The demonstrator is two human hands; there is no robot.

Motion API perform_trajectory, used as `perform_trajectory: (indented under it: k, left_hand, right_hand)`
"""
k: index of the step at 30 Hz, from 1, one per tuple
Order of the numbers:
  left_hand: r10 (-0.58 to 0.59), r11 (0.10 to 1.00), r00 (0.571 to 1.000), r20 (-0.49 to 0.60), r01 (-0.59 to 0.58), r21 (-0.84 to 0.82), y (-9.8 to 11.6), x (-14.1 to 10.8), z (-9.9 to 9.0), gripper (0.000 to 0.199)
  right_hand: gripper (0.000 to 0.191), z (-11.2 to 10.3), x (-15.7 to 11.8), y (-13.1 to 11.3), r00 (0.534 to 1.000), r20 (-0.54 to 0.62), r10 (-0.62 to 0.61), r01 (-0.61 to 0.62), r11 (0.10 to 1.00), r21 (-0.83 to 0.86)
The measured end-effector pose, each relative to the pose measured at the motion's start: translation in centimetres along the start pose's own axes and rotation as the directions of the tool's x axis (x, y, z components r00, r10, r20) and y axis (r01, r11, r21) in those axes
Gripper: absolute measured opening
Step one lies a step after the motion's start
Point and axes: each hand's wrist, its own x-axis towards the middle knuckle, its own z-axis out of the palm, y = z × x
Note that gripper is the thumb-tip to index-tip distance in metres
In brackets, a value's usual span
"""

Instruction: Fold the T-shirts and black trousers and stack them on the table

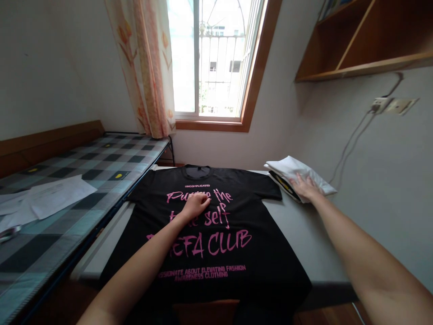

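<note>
A black T-shirt (pixel 245 219) with pink lettering lies spread flat on a white table, its collar toward the window and its hem over the near edge. My left hand (pixel 197 204) rests on the upper chest print, fingers curled into a loose fist with nothing visible in them. At the table's right side, my right hand (pixel 305 187) lies flat with spread fingers on a stack of folded clothes (pixel 287 166). White cloth tops that stack, and a dark layer with a yellow bit shows beneath it.
To the left stands a bed (pixel 128 155) with a checked mattress and loose papers (pixel 50 198) on it. A curtain (pixel 149 67) hangs beside the window. A wooden shelf (pixel 365 67) and a wall socket (pixel 380 104) with a hanging cable are at right.
</note>
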Motion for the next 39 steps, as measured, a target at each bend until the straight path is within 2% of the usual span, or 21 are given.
perform_trajectory:
  k: [2, 3, 4, 5, 6, 8, 11, 14, 19, 22, 26, 29, 33, 36, 39]
  left_hand:
    - [0.002, 1.0, 1.0, -0.001, -0.002, 0.027, 0.1, 0.0, 0.1, 0.027]
    - [0.004, 0.999, 1.0, -0.002, -0.004, 0.042, 0.2, -0.1, 0.2, 0.027]
    - [0.008, 0.998, 1.0, -0.007, -0.007, 0.061, 0.2, -0.2, 0.3, 0.025]
    - [0.015, 0.997, 1.0, -0.013, -0.014, 0.082, 0.2, -0.2, 0.4, 0.024]
    - [0.022, 0.994, 1.0, -0.02, -0.02, 0.107, 0.2, -0.3, 0.5, 0.024]
    - [0.022, 0.987, 0.999, -0.026, -0.018, 0.161, 0.0, -0.5, 0.7, 0.034]
    - [-0.052, 0.972, 0.999, 0.013, 0.047, 0.231, -0.6, -0.5, 1.0, 0.05]
    - [-0.108, 0.958, 0.992, 0.059, 0.088, 0.273, -1.1, -0.4, 1.4, 0.058]
    - [-0.114, 0.935, 0.989, 0.096, 0.074, 0.346, -1.1, -0.4, 1.6, 0.064]
    - [-0.12, 0.917, 0.986, 0.118, 0.064, 0.394, -0.8, -0.4, 1.5, 0.066]
    - [-0.128, 0.91, 0.981, 0.148, 0.057, 0.411, -1.3, 0.0, 0.9, 0.07]
    - [-0.221, 0.876, 0.974, 0.059, 0.171, 0.45, -3.3, 0.5, -0.4, 0.072]
    - [-0.396, 0.779, 0.916, -0.059, 0.37, 0.506, -7.5, 1.0, -3.4, 0.073]
    - [-0.511, 0.743, 0.859, -0.033, 0.461, 0.485, -10.1, 1.1, -5.2, 0.074]
    - [-0.522, 0.75, 0.853, 0.002, 0.458, 0.478, -11.3, 1.3, -5.7, 0.075]
  right_hand:
    - [0.026, 0.5, -1.3, -1.3, 0.984, -0.167, -0.056, 0.054, 0.998, -0.017]
    - [0.028, 1.0, -2.0, -2.2, 0.96, -0.248, -0.13, 0.125, 0.992, -0.034]
    - [0.03, 1.6, -2.8, -3.2, 0.935, -0.267, -0.233, 0.23, 0.972, -0.041]
    - [0.033, 2.4, -3.6, -4.3, 0.922, -0.204, -0.328, 0.321, 0.945, -0.067]
    - [0.037, 3.4, -4.5, -5.5, 0.909, -0.088, -0.407, 0.398, 0.912, -0.101]
    - [0.039, 5.7, -6.1, -7.8, 0.871, 0.042, -0.49, 0.492, 0.866, -0.087]
    - [0.051, 9.4, -8.6, -10.8, 0.806, 0.233, -0.544, 0.567, 0.823, -0.042]
    - [0.065, 12.4, -11.0, -12.9, 0.744, 0.398, -0.537, 0.597, 0.801, -0.035]
    - [0.073, 14.7, -13.3, -14.1, 0.769, 0.494, -0.406, 0.535, 0.832, -0.147]
    - [0.07, 14.8, -13.4, -14.2, 0.788, 0.506, -0.352, 0.514, 0.827, -0.226]
    - [0.069, 14.7, -13.3, -14.1, 0.788, 0.517, -0.334, 0.517, 0.815, -0.262]
    - [0.069, 14.7, -13.2, -14.2, 0.791, 0.517, -0.328, 0.515, 0.813, -0.272]
    - [0.069, 14.8, -13.1, -14.3, 0.79, 0.526, -0.314, 0.511, 0.812, -0.282]
    - [0.069, 14.9, -12.9, -14.4, 0.788, 0.54, -0.296, 0.506, 0.811, -0.294]
    - [0.07, 15.1, -12.7, -14.4, 0.788, 0.539, -0.297, 0.509, 0.806, -0.301]
